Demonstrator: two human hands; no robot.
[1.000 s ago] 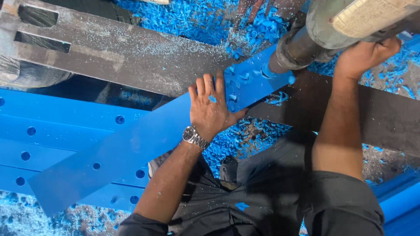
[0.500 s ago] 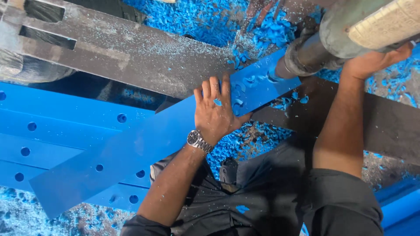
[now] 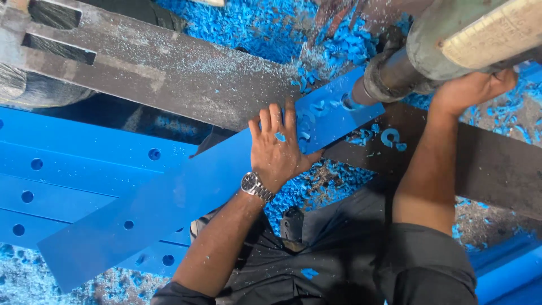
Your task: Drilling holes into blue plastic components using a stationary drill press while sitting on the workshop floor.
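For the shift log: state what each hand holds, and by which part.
Left hand presses flat on the blue strip near its drilled end. Right hand grips the drill under its body.

Blue plastic shavings (image 3: 254,28) lie heaped along the far side of my steel beam (image 3: 169,73), with more scattered below its near edge. To my left a stack of blue strips with drilled holes (image 3: 68,175) lies flat. A loose blue ring-shaped curl (image 3: 389,137) sits on the dark bar (image 3: 485,169).
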